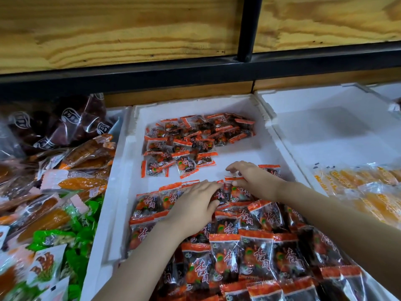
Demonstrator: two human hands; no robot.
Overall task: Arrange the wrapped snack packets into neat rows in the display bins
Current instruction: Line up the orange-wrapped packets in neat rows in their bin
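Left hand (195,203) presses flat on the near row (149,203); right hand (253,181) pinches 1 packet (230,178). Pushing could slide the slick row askew.

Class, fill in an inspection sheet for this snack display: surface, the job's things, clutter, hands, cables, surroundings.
Surface: white foam bin; its floor shows between two groups of packets.
Job's things: red packets in overlapping rows at the near end; a loose pile at the far end.
Clutter: a stray packet lies just beyond the right hand.
Hands: left hand rests flat on the front row; right hand seems to pinch a packet.
Cables: nothing seen.
Surroundings: mixed snacks to the left; yellow packets in the right bin; wooden panel and black frame above.
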